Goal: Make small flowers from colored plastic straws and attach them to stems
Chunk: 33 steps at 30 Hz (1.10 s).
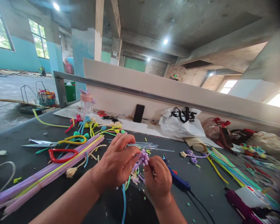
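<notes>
A small purple flower of fuzzy chenille stem is held between my two hands, above the middle of the dark table. My left hand pinches it from the left with curled fingers. From the right, the thumb and bent fingers of my right hand close on its edge. Short cut pieces of stem lie beneath the hands, and a blue stem runs toward me. Just right of my right hand rests a blue glue gun with a black cord. Clear glue sticks lie behind the hands.
To the left are scissors, a red-handled tool and a bundle of pink, purple and yellow stems. Farther back stand a jar, a phone and a white bag. More stems and a purple device lie right.
</notes>
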Tool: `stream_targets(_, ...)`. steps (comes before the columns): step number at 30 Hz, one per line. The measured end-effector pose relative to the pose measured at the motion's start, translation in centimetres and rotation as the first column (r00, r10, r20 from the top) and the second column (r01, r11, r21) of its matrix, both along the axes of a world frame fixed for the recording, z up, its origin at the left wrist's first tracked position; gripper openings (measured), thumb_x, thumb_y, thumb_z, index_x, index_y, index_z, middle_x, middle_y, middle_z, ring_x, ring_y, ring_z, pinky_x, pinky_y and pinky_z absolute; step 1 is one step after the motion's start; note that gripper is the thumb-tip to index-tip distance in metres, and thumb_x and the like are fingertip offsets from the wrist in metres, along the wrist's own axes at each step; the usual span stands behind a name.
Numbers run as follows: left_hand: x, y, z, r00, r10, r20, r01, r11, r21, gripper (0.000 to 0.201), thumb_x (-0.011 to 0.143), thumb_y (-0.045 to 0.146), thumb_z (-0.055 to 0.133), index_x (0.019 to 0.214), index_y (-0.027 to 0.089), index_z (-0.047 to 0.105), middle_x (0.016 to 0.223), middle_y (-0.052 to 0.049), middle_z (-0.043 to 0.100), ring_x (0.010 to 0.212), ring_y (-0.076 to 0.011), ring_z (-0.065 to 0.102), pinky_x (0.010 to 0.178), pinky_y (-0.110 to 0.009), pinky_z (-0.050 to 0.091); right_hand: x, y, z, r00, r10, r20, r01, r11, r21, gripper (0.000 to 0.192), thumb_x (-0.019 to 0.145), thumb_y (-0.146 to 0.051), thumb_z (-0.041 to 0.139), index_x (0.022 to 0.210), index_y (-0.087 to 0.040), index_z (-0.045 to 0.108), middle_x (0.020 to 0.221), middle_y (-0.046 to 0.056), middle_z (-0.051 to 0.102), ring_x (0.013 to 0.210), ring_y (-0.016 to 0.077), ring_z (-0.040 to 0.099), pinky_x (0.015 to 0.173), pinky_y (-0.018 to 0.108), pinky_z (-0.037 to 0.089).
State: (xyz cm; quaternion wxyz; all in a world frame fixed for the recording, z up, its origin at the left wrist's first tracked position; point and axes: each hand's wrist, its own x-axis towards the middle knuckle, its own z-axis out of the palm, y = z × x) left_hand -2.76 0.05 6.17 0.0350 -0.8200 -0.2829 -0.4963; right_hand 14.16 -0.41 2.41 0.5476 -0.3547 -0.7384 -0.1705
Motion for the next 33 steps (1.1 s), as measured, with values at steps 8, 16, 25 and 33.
stream_targets(8, -0.5, 0.1, 1.1, 0.992, 0.004, -0.129, -0.012, 0.998, -0.061, 0.011, 0.079, 0.016, 0.050, 0.083, 0.017, 0.060, 0.097, -0.007, 0.051, 0.095, -0.0206, 0.047, 0.086, -0.040, 0.039, 0.1, 0.2, 0.2, 0.999, 0.025, 0.036, -0.025, 1.000, -0.001, 0.013, 0.078, -0.007, 0.052, 0.081, -0.018, 0.058, 0.062, 0.002, 0.059, 0.057, 0.0141, 0.053, 0.051, 0.026, 0.045)
stream_targets(16, -0.9, 0.6, 2.0, 0.994, -0.106, -0.027, 0.096, 0.964, -0.247, 0.010, 0.077, 0.015, 0.054, 0.070, 0.017, 0.061, 0.078, -0.003, 0.059, 0.077, -0.0149, 0.054, 0.077, -0.034, 0.044, -0.2, 0.0, 0.6, 0.990, 0.139, 0.004, -0.138, 0.987, -0.082, 0.014, 0.079, -0.009, 0.050, 0.075, -0.019, 0.059, 0.059, 0.001, 0.058, 0.055, 0.0141, 0.051, 0.050, 0.026, 0.043)
stream_targets(25, -1.7, 0.1, 2.9, 0.915, -0.263, 0.305, 0.385, 0.791, -0.476, 0.004, 0.078, 0.020, 0.057, 0.076, 0.019, 0.061, 0.077, 0.000, 0.061, 0.075, -0.0128, 0.058, 0.070, -0.027, 0.048, 0.2, -0.1, -0.6, 0.723, 0.393, -0.568, -0.665, 0.619, -0.418, 0.026, 0.075, -0.040, 0.062, 0.060, -0.019, 0.058, 0.061, -0.001, 0.042, 0.057, 0.0131, 0.042, 0.051, 0.026, 0.038)
stream_targets(33, -1.6, -0.8, 3.5, 0.891, -0.411, 0.191, 0.453, 0.785, -0.423, 0.006, 0.074, 0.013, 0.061, 0.075, 0.019, 0.064, 0.079, -0.001, 0.058, 0.075, -0.0112, 0.058, 0.069, -0.024, 0.048, -0.3, -0.4, 0.0, 0.554, 0.398, -0.731, -0.818, 0.423, -0.389, 0.016, 0.069, -0.036, 0.069, 0.062, -0.022, 0.065, 0.061, -0.001, 0.043, 0.056, 0.0121, 0.039, 0.052, 0.026, 0.035)
